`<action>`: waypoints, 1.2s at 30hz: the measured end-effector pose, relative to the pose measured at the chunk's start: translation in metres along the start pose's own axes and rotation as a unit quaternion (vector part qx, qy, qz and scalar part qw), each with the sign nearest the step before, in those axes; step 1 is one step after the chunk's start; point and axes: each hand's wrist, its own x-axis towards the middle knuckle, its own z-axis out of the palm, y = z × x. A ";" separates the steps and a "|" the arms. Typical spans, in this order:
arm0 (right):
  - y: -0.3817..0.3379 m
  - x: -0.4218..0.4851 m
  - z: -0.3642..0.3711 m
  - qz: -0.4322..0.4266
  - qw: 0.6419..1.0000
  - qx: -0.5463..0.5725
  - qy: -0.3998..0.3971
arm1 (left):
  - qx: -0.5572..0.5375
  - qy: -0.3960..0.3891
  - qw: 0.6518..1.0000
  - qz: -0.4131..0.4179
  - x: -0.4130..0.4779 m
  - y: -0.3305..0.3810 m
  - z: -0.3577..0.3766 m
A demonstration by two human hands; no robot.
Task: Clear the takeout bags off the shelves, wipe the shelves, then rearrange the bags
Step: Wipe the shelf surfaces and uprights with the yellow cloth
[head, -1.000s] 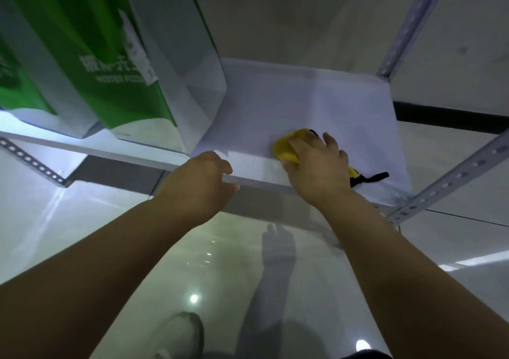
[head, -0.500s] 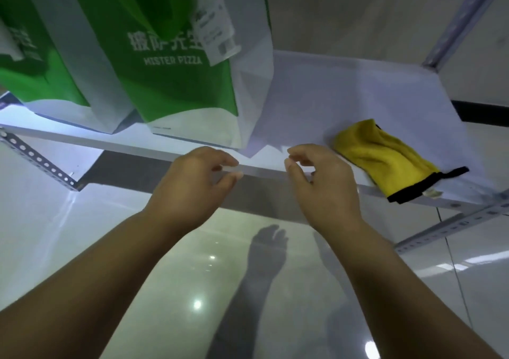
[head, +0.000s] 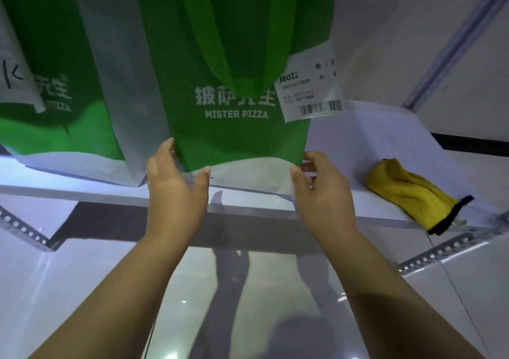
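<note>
Both open, the left hand [head: 176, 193] and right hand [head: 323, 193] now flank the glossy green bag [head: 239, 127].

The top edge is cutting off the upper part of the green takeout bag [head: 237, 55], and the left edge is cropping a second bag [head: 55, 116]. The small print on the receipt label [head: 309, 83] is blurring beyond reading. The left hand [head: 176, 190] is hiding the bag's lower left corner, and its fingertips are disappearing behind the side.
</note>
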 end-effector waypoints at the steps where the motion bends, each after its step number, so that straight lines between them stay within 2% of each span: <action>1: -0.003 0.004 0.003 0.012 1.000 -0.009 0.015 | -0.018 -0.001 1.000 -0.003 0.005 -0.001 0.002; 6: -0.009 0.020 0.004 0.054 0.994 -0.015 0.093 | -0.081 -0.001 0.997 -0.020 0.018 -0.003 0.014; 12: -0.004 0.028 -0.006 0.093 0.987 -0.021 0.131 | -0.103 -0.081 0.990 -0.047 0.028 0.004 0.026; 15: 0.006 0.034 -0.010 0.105 0.984 -0.024 0.139 | -0.119 -0.118 0.985 -0.036 0.032 0.008 0.036; 20: 0.028 0.042 -0.016 0.082 0.989 0.009 0.120 | -0.107 -0.167 0.980 0.037 0.031 0.009 0.052; 25: 0.047 0.051 -0.022 0.049 0.993 0.048 0.094 | -0.059 -0.200 0.976 0.063 0.027 0.013 0.068; 30: 0.059 0.074 -0.025 0.024 0.992 0.098 0.074 | -0.056 -0.189 0.977 0.081 0.029 0.023 0.082; 33: 0.068 0.086 -0.028 0.039 0.988 0.130 0.067 | -0.056 -0.186 0.978 0.080 0.031 0.028 0.092; 36: 0.079 0.092 -0.032 0.035 0.991 0.119 0.049 | -0.073 -0.164 0.982 0.059 0.030 0.031 0.102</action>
